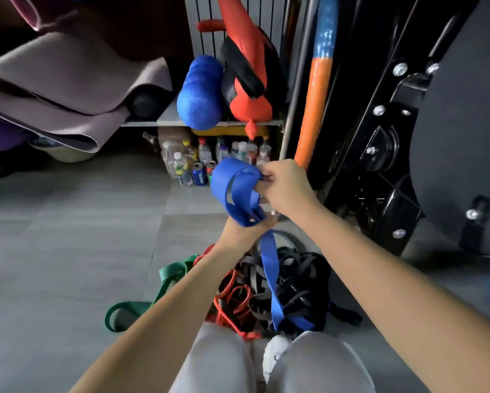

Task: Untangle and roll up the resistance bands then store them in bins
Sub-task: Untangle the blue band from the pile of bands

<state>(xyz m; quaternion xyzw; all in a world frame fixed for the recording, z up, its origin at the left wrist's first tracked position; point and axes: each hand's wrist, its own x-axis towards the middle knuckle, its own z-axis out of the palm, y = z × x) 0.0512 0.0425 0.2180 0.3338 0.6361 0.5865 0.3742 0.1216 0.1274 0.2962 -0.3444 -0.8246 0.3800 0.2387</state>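
A wide blue resistance band (232, 188) is wound in several loops around my left hand (246, 231), which is mostly covered by the coil. My right hand (283, 185) pinches the upper edge of that coil. The band's loose tail (270, 276) hangs down from my hands into a tangled heap on the floor. The heap holds black bands (297, 282), thin red bands (235, 302) and a green band (141, 304) trailing to the left.
A low shelf (167, 116) ahead holds a blue foam roller (201, 95), a red bag and folded mats (68, 89). Bottles and cans (201, 163) stand under it. A black gym machine (394, 137) fills the right side. My knees and a white shoe are at the bottom.
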